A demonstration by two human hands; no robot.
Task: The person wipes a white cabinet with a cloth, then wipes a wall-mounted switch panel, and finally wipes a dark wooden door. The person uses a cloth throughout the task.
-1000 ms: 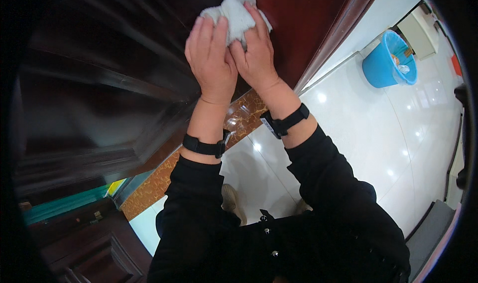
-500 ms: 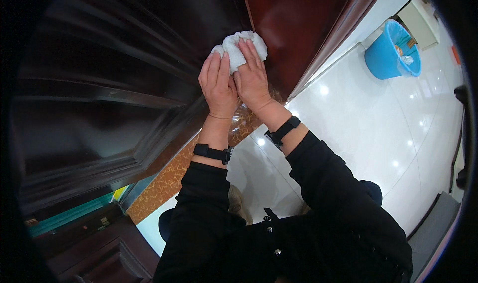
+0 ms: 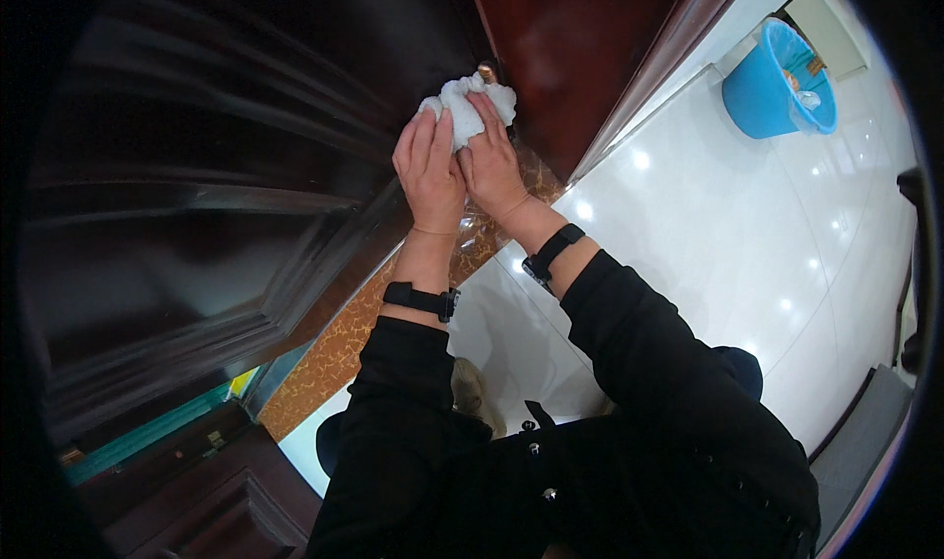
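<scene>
A white cloth [image 3: 456, 99] is bunched against the dark wooden door [image 3: 295, 97], close to the door's edge beside the reddish-brown frame [image 3: 580, 58]. My left hand [image 3: 431, 171] grips the cloth's left part with its fingers bent over it. Right alongside, my right hand [image 3: 495, 174] presses its fingers on the cloth's right side. A small gold-coloured metal end, like part of a door handle [image 3: 488, 71], sticks out above the cloth. What else the cloth covers is hidden.
A blue bin [image 3: 767, 92] with some rubbish in it stands on the glossy white floor [image 3: 688, 225] at upper right. A brown patterned threshold strip [image 3: 324, 362] runs under the door. Another dark panelled door [image 3: 206, 500] is at lower left, and my shoe [image 3: 474, 394] shows below my arms.
Both hands and the cloth have shifted slightly down and left. The gold-coloured metal end, covered before, now shows above the cloth.
</scene>
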